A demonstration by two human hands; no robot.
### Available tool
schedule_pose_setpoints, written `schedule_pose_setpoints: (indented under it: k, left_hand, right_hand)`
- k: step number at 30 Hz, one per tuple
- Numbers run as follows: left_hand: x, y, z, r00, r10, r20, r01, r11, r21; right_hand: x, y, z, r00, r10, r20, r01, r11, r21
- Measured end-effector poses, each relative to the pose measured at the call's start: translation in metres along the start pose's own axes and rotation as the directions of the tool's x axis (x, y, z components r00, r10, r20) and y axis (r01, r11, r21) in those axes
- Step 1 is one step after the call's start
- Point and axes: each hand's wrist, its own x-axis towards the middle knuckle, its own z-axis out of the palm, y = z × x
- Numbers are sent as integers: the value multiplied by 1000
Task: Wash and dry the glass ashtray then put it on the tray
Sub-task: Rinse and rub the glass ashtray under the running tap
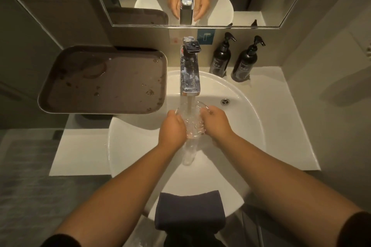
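Both hands on the glass ashtray [192, 118]: left hand [173, 129] clasps its left edge, right hand [215, 121] clasps the right edge, fingers curled round the rim on each side. Two-sided grip, nothing released. Ashtray sits between the palms, tilted a bit, directly under the faucet [190, 70] spout, above the sink [247, 110] bowl, not resting on it as far as I can tell.

Water stream [189, 104] is running, hits the ashtray's inside and spills off the near edge down into the bowl. Glass is clear and covered in splash, so can't tell how clean it is.

Status, judged from this: wash step in progress, rinse stage. Drying not started: dark folded cloth [189, 209] lies draped over the sink's near rim, untouched, just below the forearms. Placement not started: brown tray [104, 80] sits on the surface left of the faucet, overlapping the sink's left edge. Nothing on it, but it's wet, with droplets and a ring mark.

Left to do: finish rinse, tap off, dry with cloth, set on tray. Wet tray may re-wet the base.

Two dark pump bottles [232, 60] right of the faucet against the wall; not involved.
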Motion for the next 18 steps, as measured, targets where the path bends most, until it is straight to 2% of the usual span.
schedule_pose_setpoints:
  k: [1, 3, 5, 7, 8, 10, 11, 12, 13, 14, 15, 16, 18]
  left_hand:
    - [1, -2, 4, 999, -42, 31, 45, 994, -96]
    - [6, -5, 2, 989, -86, 119, 103, 983, -151]
    - [15, -5, -9, 980, -63, 189, 62, 998, 9]
    - [21, -7, -17, 973, -38, 229, -18, 971, 237]
    - [22, -6, -19, 973, -38, 228, -26, 962, 273]
    - [17, -3, -20, 976, -41, 213, 8, 988, 155]
    - [15, -4, -17, 973, -73, 220, 82, 996, -33]
    - [8, 1, -14, 953, -140, 269, 214, 939, -268]
    - [3, 2, -10, 902, -185, 389, 373, 790, -487]
    - [-1, 3, -9, 855, -169, 490, 480, 615, -625]
    - [-4, 3, -8, 825, -127, 550, 539, 469, -700]
    - [-5, 2, -9, 811, -105, 576, 570, 366, -736]
    - [-3, 3, -10, 804, -108, 585, 593, 233, -771]
  right_hand:
    - [0, 3, 2, 999, 45, -17, -44, 999, 18]
    - [-1, 10, 0, 997, 76, 32, -75, 996, -45]
    - [0, 11, -5, 991, 55, 124, -37, 989, -145]
    - [2, 9, -10, 980, -27, 196, 85, 952, -295]
    - [2, 6, -11, 974, -75, 213, 151, 917, -369]
    - [-1, 0, -13, 962, -196, 191, 265, 841, -471]
    - [-4, -2, -14, 945, -284, 163, 328, 799, -504]
    - [-8, -3, -14, 912, -386, 138, 398, 749, -529]
    - [-12, -5, -15, 877, -466, 118, 449, 707, -547]
    - [-14, -4, -16, 851, -515, 104, 479, 678, -558]
    - [-16, -4, -17, 831, -549, 95, 499, 657, -565]
    - [-17, -3, -19, 806, -584, 98, 525, 629, -573]
    - [-17, -2, -20, 704, -695, 146, 627, 513, -586]
